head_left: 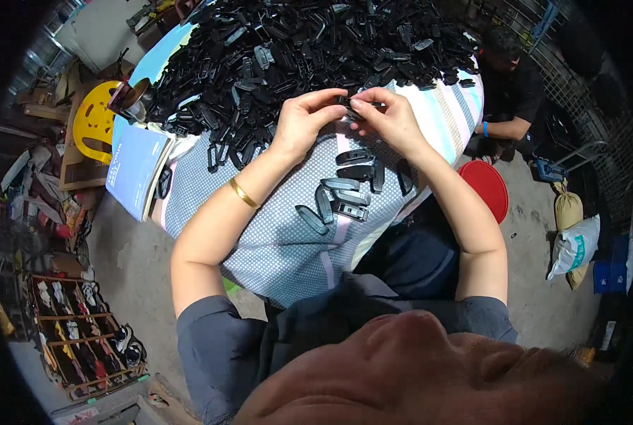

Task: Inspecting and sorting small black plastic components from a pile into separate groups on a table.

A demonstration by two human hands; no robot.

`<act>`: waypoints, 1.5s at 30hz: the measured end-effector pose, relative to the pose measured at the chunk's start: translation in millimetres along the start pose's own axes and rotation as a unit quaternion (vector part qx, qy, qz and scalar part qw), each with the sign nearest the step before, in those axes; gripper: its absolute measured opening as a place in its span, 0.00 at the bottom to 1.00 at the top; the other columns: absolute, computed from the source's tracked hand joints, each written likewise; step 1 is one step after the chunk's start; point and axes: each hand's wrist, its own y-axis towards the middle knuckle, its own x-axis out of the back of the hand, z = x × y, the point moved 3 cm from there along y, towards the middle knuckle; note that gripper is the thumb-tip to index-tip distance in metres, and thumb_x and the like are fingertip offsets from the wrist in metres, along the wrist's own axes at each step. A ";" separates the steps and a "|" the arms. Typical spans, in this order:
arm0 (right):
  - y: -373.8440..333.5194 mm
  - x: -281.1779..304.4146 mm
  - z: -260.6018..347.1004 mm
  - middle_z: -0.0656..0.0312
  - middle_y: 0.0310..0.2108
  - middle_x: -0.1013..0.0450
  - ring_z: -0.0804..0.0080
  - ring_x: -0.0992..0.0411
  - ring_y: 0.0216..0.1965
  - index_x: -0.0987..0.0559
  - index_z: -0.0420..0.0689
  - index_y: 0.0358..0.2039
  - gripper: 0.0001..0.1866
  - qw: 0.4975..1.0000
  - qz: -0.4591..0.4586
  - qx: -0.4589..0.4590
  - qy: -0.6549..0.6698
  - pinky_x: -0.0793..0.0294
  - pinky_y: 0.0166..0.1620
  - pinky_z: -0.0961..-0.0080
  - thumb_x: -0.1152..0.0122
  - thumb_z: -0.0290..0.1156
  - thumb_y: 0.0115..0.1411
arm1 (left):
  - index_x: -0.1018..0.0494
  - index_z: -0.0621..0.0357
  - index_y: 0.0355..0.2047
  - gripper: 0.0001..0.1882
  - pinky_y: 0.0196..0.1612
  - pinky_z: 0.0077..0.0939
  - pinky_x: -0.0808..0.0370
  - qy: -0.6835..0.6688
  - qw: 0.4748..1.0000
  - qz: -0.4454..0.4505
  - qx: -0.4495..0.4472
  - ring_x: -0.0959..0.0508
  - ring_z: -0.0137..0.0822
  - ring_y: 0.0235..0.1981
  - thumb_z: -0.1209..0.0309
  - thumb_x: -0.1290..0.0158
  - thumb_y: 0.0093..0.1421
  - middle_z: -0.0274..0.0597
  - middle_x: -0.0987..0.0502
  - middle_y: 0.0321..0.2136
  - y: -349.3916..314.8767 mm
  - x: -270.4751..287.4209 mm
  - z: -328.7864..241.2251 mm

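Over the near side of the cloth-covered table (pixel 260 244), my left hand (pixel 302 126) and my right hand (pixel 396 126) meet. Thumbs and fingertips of both pinch a small black plastic piece (pixel 347 106), mostly hidden by the fingers. Its exact kind cannot be made out. Just beyond my hands lies a large heap of black plastic clip-like parts (pixel 288 60), some with a grey sheen. Nearer to me, below my hands, several similar long, rounded parts (pixel 341 184) lie loosely grouped on the patterned cloth.
A thick blue-covered book (pixel 133 170) lies at the table's left edge, near a yellow plastic seat (pixel 95 120). To the right are a red round stool (pixel 485 190) and a crouching person (pixel 511 106). Sacks (pixel 575 244) stand at far right; a rack (pixel 82 329) stands lower left.
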 end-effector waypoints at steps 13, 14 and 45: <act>-3.7 -7.1 4.8 0.64 0.20 0.27 0.83 0.32 0.21 0.23 0.35 0.32 0.15 0.991 0.069 0.017 -0.117 0.33 0.24 0.84 0.40 0.36 0.53 | 0.35 0.66 0.49 0.19 0.50 0.25 0.33 -0.098 0.995 0.027 0.007 0.29 0.33 0.46 0.71 0.52 0.59 0.48 0.27 0.43 -0.9 -3.5 -7.0; -3.9 -7.7 1.2 0.64 0.20 0.27 0.82 0.32 0.21 0.23 0.35 0.31 0.14 0.992 0.067 0.039 -0.094 0.33 0.24 0.84 0.40 0.35 0.53 | 0.34 0.66 0.48 0.18 0.50 0.25 0.32 -0.109 0.993 0.050 0.012 0.28 0.33 0.45 0.71 0.53 0.59 0.47 0.27 0.43 -1.0 -2.0 -6.7; 38.4 23.2 5.9 0.53 0.31 0.27 0.57 0.28 0.35 0.25 0.38 0.33 0.15 0.812 0.023 0.126 -0.569 0.28 0.39 0.68 0.44 0.27 0.41 | 0.28 0.63 0.31 0.11 0.40 0.33 0.32 0.652 0.735 0.012 -0.188 0.32 0.44 0.35 0.74 0.45 0.45 0.45 0.29 0.30 14.0 -2.9 6.8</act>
